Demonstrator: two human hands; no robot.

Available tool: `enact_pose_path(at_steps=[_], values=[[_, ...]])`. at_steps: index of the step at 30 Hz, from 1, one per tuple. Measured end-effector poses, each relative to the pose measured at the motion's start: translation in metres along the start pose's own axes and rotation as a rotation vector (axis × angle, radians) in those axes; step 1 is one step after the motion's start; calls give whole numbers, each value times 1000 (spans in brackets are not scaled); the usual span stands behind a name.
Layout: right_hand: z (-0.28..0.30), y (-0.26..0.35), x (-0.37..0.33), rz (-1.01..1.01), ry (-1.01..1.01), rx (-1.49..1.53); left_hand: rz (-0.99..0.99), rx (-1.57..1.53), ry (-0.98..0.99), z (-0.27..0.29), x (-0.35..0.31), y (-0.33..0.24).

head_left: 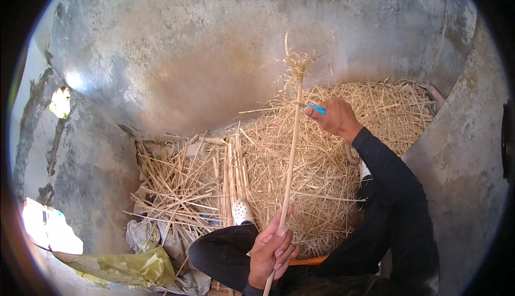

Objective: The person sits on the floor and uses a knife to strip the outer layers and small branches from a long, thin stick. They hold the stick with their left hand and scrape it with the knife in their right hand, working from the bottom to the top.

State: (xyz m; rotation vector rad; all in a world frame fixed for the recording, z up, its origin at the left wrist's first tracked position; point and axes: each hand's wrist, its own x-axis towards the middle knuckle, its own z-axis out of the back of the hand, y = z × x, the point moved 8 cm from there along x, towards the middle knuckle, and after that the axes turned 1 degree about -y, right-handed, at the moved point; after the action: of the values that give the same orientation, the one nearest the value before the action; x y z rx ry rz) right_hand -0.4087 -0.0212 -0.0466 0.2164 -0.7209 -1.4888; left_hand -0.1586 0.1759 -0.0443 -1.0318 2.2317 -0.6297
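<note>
My left hand (272, 250) grips the lower end of a long, thin straw stalk (291, 151) that stands nearly upright, its frayed top (296, 65) curling in front of the wall. My right hand (335, 116) is raised beside the stalk's upper part and holds a small blue-handled blade (314, 107) whose tip touches the stalk. My arms are in black sleeves. A heap of loose straw (322, 162) lies behind both hands.
A grey concrete wall (214, 44) curves around the straw heap. A bundle of straight stalks (228, 178) lies left of the heap. A white perforated shoe (242, 211) shows by my knee. Crumpled yellowish plastic (129, 266) lies at lower left. An orange edge (308, 261) sits under my forearm.
</note>
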Motion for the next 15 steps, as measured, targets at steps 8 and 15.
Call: enact_pose_path(at_steps=[8,15], values=[[1,79,-47,417,-66,-26,18,-97,18,1,4,0],[22,-30,26,-23,-175,-125,94,-59,-5,-4,-2,20]])
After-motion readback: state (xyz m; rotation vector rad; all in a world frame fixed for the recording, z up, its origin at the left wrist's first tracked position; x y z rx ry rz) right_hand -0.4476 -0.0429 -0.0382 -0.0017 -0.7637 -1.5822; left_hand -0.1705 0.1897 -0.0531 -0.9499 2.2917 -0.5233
